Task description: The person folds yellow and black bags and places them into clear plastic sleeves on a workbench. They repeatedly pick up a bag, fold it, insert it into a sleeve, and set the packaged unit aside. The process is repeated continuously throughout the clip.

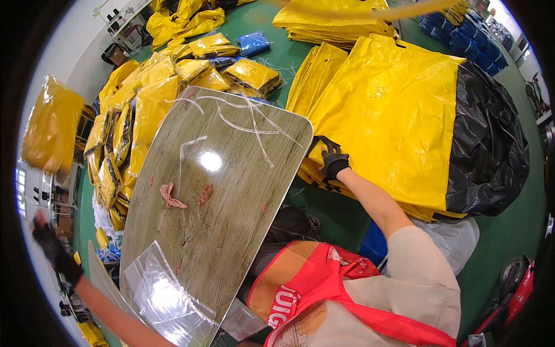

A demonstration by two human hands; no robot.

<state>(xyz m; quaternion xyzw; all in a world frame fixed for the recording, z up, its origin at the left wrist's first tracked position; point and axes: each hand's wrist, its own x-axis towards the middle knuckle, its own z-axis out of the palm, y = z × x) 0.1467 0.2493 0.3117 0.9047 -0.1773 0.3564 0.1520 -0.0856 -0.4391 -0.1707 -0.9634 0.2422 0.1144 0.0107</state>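
Note:
My right hand (333, 162), in a black glove, reaches past the right edge of the wood-grain table (231, 196) and grips the lower left corner of a big stack of yellow plastic garments (387, 115). My left hand (51, 246), also gloved, is flung out far to the left, blurred, with nothing in it. Above it a yellow garment in a clear bag (52, 130) shows blurred against the wall. On the table's near end lies a pile of clear plastic bags (162, 295).
Packed yellow garments (130, 121) are heaped along the table's left and far sides. Blue packs (254, 41) and more yellow stacks (335, 23) lie on the green floor (503, 243). Black sheeting (491, 144) adjoins the big stack. A pink scrap (171, 195) and clear strips (251, 124) lie on the table.

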